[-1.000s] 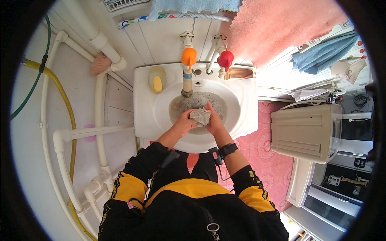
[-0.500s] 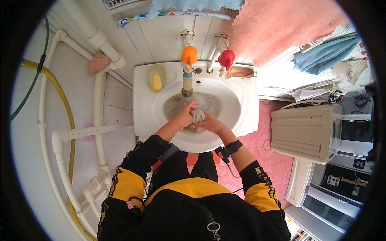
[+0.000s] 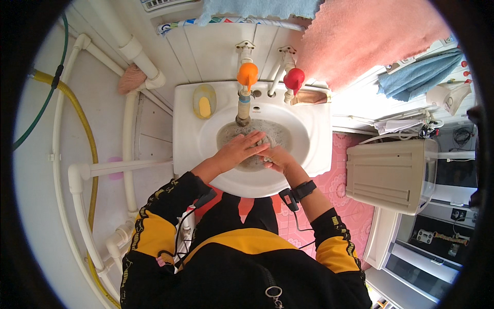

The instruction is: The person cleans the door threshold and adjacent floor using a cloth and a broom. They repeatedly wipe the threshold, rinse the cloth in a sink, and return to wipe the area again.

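My two bare hands w/ a wet gray cloth over a white sink.
My R hand point(image 3: 279, 158) is curled round the gray cloth point(image 3: 268, 140), which is bunched up over the middle of the sink point(image 3: 320, 136) (mostly hidden by my fingers). My L hand point(image 3: 239, 150) lies across it, fingers straight & together, touching R hand; can't tell if L grips the cloth too. Cloudy, sudsy water point(image 3: 230, 133) sits in the sink's bowl. At the sink's back L corner: yellow soap point(image 3: 205, 107) in an oval dish point(image 3: 204, 91). Behind the sink's bowl: orange-handled tap point(image 3: 247, 73), w/ red-handled tap point(image 3: 294, 79) to its R.
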The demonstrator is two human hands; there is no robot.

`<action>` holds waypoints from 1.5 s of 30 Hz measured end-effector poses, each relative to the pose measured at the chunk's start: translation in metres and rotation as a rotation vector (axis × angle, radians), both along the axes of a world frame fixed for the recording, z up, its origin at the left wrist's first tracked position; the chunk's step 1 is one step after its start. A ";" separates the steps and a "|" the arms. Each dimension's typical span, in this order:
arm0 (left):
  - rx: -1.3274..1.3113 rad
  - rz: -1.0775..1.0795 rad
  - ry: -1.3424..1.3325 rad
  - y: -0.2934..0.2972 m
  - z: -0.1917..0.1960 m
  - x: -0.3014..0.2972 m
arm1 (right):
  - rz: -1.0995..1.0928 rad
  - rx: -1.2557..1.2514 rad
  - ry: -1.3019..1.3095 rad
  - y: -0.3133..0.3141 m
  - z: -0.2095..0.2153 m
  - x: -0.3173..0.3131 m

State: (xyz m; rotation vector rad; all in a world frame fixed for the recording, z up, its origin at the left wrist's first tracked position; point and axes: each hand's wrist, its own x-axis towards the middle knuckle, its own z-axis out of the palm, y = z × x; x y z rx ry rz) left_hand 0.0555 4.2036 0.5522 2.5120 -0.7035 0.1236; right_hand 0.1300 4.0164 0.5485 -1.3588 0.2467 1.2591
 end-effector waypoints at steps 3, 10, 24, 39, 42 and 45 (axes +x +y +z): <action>-0.026 0.006 -0.167 -0.008 -0.005 0.013 | 0.083 0.068 0.050 0.006 0.008 -0.005; -0.098 -0.007 -0.032 -0.017 -0.025 0.025 | 0.391 -0.155 -0.151 0.018 0.006 -0.005; 0.128 0.157 0.627 -0.026 -0.050 0.028 | 0.701 -0.708 -1.130 0.021 -0.032 -0.024; -0.189 -0.145 -0.359 -0.016 -0.001 0.024 | 0.293 0.214 0.465 -0.005 0.025 -0.006; -0.139 -0.171 -0.186 -0.018 -0.001 0.028 | 0.332 0.015 0.374 0.003 0.036 -0.006; 0.078 -0.107 -0.152 -0.022 -0.005 0.027 | 0.520 -0.198 0.102 0.009 0.029 -0.001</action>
